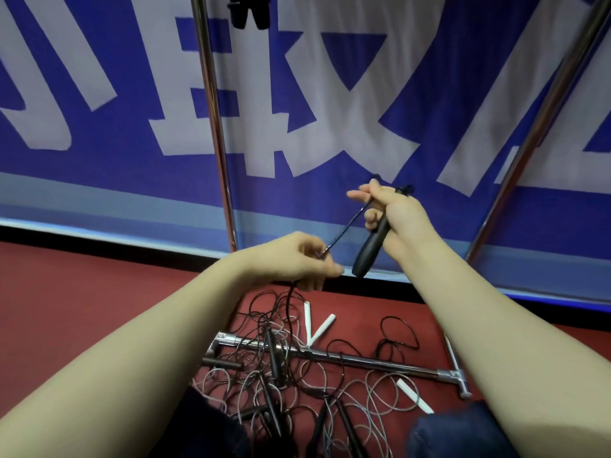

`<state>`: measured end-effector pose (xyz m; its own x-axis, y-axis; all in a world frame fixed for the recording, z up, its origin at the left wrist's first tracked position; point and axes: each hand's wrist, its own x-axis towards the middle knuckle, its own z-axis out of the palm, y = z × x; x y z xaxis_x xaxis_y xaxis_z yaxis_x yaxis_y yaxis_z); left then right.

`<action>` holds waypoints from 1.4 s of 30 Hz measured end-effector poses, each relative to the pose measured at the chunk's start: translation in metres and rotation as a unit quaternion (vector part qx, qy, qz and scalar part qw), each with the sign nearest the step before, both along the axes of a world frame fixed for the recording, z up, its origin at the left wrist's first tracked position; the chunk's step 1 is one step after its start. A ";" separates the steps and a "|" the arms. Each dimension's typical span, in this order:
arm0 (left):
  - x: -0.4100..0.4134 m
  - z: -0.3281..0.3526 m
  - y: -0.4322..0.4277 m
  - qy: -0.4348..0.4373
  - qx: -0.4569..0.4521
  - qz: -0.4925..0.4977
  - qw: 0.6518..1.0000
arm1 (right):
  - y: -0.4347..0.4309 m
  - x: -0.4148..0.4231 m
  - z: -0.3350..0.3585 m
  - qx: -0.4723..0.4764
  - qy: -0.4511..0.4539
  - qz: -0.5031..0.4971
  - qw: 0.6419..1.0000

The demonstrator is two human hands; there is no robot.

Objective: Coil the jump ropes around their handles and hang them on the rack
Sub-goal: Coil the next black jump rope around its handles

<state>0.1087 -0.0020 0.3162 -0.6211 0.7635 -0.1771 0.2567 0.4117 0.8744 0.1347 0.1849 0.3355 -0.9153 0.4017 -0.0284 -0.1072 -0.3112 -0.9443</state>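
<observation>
Black jump-rope handle [370, 246] gripped in right hand [396, 213], tilted, lower end down-left. Left hand [297, 262] pinches its black cord [344, 228], taut between the two hands, which are apart. Slack drops to the tangled rope pile [291, 375] on the red floor [99, 309], draped over the chrome rack base bar [380, 362]. White handles [322, 328] just beside the pile.

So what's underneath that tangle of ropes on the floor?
A chrome bar runs under the tangle, resting on the red floor, with black handles lying among the cords. The tangle's near edge is hidden by the person's knees.
</observation>
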 end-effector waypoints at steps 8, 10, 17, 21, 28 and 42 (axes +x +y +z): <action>-0.024 -0.053 -0.007 -0.098 -0.092 -0.039 0.990 | 0.043 -0.007 -0.010 -0.086 0.017 -0.101 0.991; -0.031 -0.067 -0.004 -0.049 -0.119 -0.007 0.992 | 0.047 -0.011 -0.018 -0.055 -0.032 -0.086 0.994; -0.044 -0.054 0.004 0.199 -0.036 0.166 0.965 | 0.022 -0.006 -0.051 0.339 -0.263 0.086 0.899; -0.030 -0.035 0.020 0.238 0.043 0.131 0.961 | -0.002 0.000 -0.035 0.246 -0.148 0.179 0.941; -0.025 -0.020 0.018 0.271 0.148 0.219 0.926 | -0.005 0.005 -0.018 0.348 -0.149 0.232 0.896; -0.025 -0.054 0.009 -0.017 -0.232 -0.038 0.972 | 0.039 -0.003 0.003 0.014 0.086 -0.295 0.952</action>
<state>0.0839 0.0066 0.2623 -0.5545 0.6393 -0.5327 0.2760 0.7452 0.6071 0.1319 0.2238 0.3382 -0.5210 0.8452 0.1194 -0.4084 -0.1240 -0.9043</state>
